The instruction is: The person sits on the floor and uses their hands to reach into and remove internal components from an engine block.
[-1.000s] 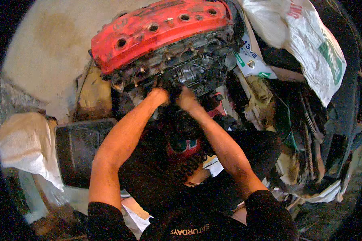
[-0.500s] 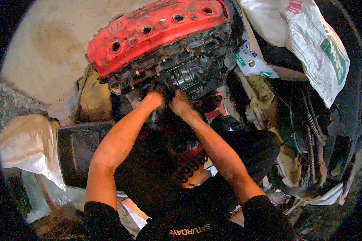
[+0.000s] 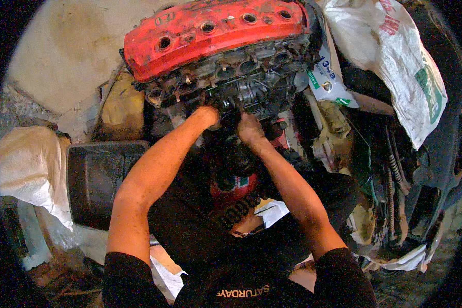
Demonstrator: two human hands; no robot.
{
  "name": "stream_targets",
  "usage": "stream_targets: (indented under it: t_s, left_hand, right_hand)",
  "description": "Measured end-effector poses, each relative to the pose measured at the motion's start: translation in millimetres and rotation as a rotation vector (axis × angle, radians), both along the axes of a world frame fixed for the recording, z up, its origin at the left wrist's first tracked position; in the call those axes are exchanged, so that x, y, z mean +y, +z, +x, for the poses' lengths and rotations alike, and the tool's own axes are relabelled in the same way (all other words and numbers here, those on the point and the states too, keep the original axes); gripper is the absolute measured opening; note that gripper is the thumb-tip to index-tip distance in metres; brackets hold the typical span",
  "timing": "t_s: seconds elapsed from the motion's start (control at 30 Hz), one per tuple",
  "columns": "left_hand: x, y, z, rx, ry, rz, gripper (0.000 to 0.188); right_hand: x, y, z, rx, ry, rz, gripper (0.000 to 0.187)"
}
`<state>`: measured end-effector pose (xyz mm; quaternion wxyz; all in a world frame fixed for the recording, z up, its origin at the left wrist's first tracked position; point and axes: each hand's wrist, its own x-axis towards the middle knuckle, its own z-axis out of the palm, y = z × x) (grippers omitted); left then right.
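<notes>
A dirty car engine (image 3: 241, 87) with a red valve cover (image 3: 210, 36) lies in front of me, its dark, greasy side facing my body. My left hand (image 3: 208, 117) is curled against that side below the ports, its fingertips lost among black parts. A short gap away, my right hand (image 3: 250, 127) is closed, with its fingers reaching up to the engine's lower side. Between the two hands sits a dark part with a small shiny end. What either hand grips is too dark and blurred to make out.
A black plastic bin (image 3: 100, 179) stands to the left beside a pale sack (image 3: 33, 169). White woven sacks (image 3: 408, 66) hang at the upper right. Ribbed hoses (image 3: 395, 174) and scrap lie to the right. A stained wall or floor surface (image 3: 72, 61) is behind the engine.
The view has shifted, so the engine appears farther right and higher. My hands have moved slightly apart, staying at the engine's lower side.
</notes>
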<state>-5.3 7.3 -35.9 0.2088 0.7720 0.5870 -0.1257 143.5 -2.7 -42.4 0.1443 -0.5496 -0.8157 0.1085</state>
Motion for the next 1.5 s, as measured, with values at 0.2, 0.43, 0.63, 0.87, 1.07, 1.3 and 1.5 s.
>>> stream_targets:
  t_s: [0.2, 0.43, 0.63, 0.87, 1.07, 1.3, 1.5]
  left_hand:
    - [5, -56, -30, -0.251, 0.141, 0.192, 0.050]
    - [-10, 17, -5, 0.122, -0.045, -0.087, 0.047]
    - [-18, 28, -13, 0.118, -0.057, 0.008, 0.047]
    - [-16, 17, -18, 0.096, -0.054, 0.081, 0.043]
    - [0, -71, -58, -0.199, 0.057, 0.350, 0.028]
    - [-22, -3, 12, -0.320, -0.087, 0.215, 0.028]
    - [-28, -3, 43, -0.402, -0.189, 0.151, 0.030]
  right_hand:
    - [11, 18, -29, 0.263, -0.038, -0.161, 0.031]
    - [18, 18, -11, 0.013, 0.049, 0.046, 0.031]
    - [12, 50, -27, 0.156, -0.042, -0.048, 0.035]
    - [24, 24, -24, 0.034, 0.040, -0.020, 0.034]
    - [62, 24, 15, -0.625, 0.677, -0.074, 0.023]
    - [15, 32, 118, -0.549, 0.598, -0.305, 0.035]
    - [-29, -77, 157, -0.033, 0.291, -0.174, 0.046]
